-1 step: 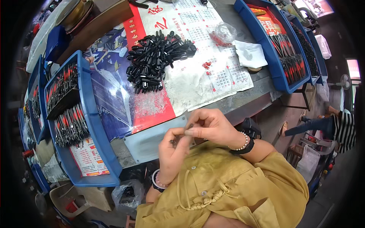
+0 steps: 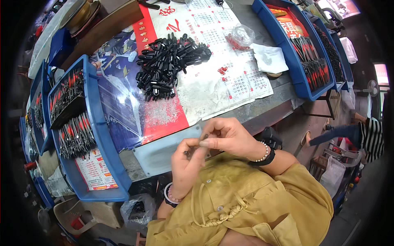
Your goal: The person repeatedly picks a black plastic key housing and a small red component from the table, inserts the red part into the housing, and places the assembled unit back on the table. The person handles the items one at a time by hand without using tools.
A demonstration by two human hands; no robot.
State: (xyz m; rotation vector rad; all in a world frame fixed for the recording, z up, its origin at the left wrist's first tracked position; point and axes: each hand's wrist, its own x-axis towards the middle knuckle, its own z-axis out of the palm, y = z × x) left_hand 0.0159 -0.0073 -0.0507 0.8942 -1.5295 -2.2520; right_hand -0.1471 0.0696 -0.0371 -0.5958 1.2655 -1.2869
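My left hand (image 2: 187, 164) and my right hand (image 2: 230, 138) meet at the table's front edge, above my lap. Both are closed in a pinch, fingertips touching. A small dark piece (image 2: 206, 136) pokes out at the right fingertips, and a dark end (image 2: 186, 153) shows in the left fingers. Its kind is too small and too covered to make out, as is whether both ends belong to one piece. Beyond my hands lies a heap of small black plastic parts (image 2: 166, 61) on calendar paper (image 2: 205, 92). Beside it are a few tiny red pieces (image 2: 223, 70).
Blue trays (image 2: 107, 164) with rows of black-and-red slender parts (image 2: 76, 137) stand at left; another blue tray (image 2: 301, 78) is at right. A clear plastic cup (image 2: 243, 36) and a white cloth (image 2: 271, 58) lie nearby. At far right is a person in stripes (image 2: 371, 141).
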